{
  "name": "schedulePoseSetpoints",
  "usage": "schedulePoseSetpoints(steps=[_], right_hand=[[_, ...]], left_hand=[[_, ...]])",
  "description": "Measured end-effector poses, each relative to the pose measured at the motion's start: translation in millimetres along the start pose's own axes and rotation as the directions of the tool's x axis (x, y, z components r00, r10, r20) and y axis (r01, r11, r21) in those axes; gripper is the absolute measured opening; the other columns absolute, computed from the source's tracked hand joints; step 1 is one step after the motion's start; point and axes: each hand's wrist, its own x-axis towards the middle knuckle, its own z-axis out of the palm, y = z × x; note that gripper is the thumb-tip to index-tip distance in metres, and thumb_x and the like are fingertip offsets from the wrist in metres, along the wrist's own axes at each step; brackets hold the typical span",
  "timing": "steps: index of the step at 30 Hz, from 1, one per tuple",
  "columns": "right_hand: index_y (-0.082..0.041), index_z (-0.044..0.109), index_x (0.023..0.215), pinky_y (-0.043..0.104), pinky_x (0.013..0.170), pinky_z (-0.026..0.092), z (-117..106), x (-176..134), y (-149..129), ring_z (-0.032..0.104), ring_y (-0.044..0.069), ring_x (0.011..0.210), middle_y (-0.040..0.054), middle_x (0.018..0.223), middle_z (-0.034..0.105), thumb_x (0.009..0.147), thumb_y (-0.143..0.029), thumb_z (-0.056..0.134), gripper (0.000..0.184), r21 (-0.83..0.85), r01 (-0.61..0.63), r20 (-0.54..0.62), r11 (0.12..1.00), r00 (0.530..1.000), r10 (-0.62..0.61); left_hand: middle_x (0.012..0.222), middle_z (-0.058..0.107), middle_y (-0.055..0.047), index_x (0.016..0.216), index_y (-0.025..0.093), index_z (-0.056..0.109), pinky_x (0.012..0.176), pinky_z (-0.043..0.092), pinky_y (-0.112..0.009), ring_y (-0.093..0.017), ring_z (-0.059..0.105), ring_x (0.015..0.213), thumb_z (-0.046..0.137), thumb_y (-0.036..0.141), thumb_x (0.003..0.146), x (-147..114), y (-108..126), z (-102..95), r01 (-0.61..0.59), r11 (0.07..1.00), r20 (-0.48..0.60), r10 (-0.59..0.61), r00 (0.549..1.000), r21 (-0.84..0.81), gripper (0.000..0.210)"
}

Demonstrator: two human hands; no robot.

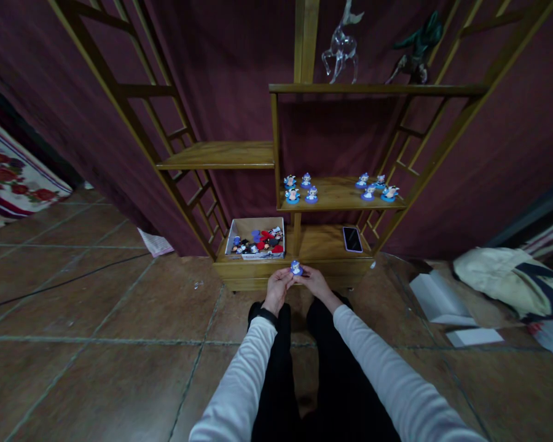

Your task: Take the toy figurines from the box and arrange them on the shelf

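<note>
Your sleeves (239, 376) end in left hand (278, 286) and right hand (315, 281), pinching an upright figurine (296, 267) between them, before the front edge of the bottom shelf (317, 244).

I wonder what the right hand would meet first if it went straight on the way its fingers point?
The purple-and-white figurine, which the right hand touches; beyond it, probably the left hand, though depth is unclear.
</note>
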Motion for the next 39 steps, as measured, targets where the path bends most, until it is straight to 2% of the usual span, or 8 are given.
schedulePoseSetpoints(steps=[6,16,21,25,32,39], right_hand=[[-0.023,0.068,0.097,0.039,0.083,0.047,-0.9,-1.8,0.3,0.064,0.023,0.083,0.0001,0.085,0.071,0.06,-0.035,0.07,0.039,-0.066,0.018,-0.019,0.998,1.0,-0.019],[-0.024,0.068,0.094,0.037,0.082,0.047,-0.4,-4.4,0.0,0.064,0.023,0.085,0.0001,0.084,0.071,0.059,-0.031,0.07,0.037,-0.063,0.018,-0.029,0.998,0.999,-0.02],[-0.022,0.067,0.098,0.036,0.075,0.05,2.2,-3.1,-0.1,0.063,0.019,0.077,0.0017,0.087,0.069,0.062,-0.038,0.069,0.039,0.078,-0.033,0.001,0.996,0.999,0.033],[-0.019,0.068,0.092,0.034,0.069,0.052,0.1,-2.9,-2.3,0.061,0.016,0.067,0.003,0.076,0.068,0.063,-0.043,0.07,0.039,0.238,-0.115,-0.078,0.964,0.987,0.137],[-0.016,0.067,0.081,0.028,0.06,0.052,-1.8,-1.6,-5.1,0.058,0.011,0.057,0.0011,0.068,0.065,0.058,-0.039,0.075,0.033,0.375,-0.171,-0.113,0.911,0.967,0.228],[-0.017,0.065,0.076,0.029,0.062,0.054,-3.6,1.7,-3.5,0.059,0.012,0.057,0.001,0.066,0.065,0.058,-0.032,0.075,0.025,0.455,-0.189,-0.096,0.87,0.961,0.259]], left_hand=[[0.073,0.067,-0.005,0.078,0.011,0.062,0.078,0.052,-0.032,-0.013,0.065,0.069,0.079,0.02,0.057,-1.9,2.8,1.9,0.011,1.0,-0.04,-0.01,0.999,0.027,0.028],[0.074,0.068,-0.005,0.081,0.011,0.063,0.078,0.052,-0.031,-0.013,0.065,0.068,0.078,0.017,0.059,0.0,-0.4,1.3,0.013,1.0,-0.01,-0.012,1.0,0.019,0.027],[0.079,0.068,-0.007,0.084,0.012,0.064,0.079,0.051,-0.03,-0.013,0.065,0.071,0.072,0.015,0.066,2.8,-1.8,0.5,0.023,1.0,-0.064,-0.024,0.998,-0.019,0.02],[0.079,0.068,-0.007,0.087,0.012,0.065,0.077,0.052,-0.029,-0.012,0.064,0.069,0.068,0.015,0.071,3.9,1.4,-0.7,0.06,0.998,-0.072,-0.062,0.995,-0.025,0.016],[0.079,0.068,-0.006,0.091,0.012,0.065,0.071,0.052,-0.023,-0.008,0.062,0.064,0.064,0.015,0.074,3.6,1.7,0.7,0.107,0.994,-0.064,-0.108,0.992,-0.022,0.016],[0.077,0.068,-0.006,0.092,0.011,0.066,0.07,0.051,-0.022,-0.009,0.063,0.065,0.064,0.013,0.074,2.3,1.0,4.2,0.123,0.991,-0.047,-0.125,0.991,-0.046,0.019]])
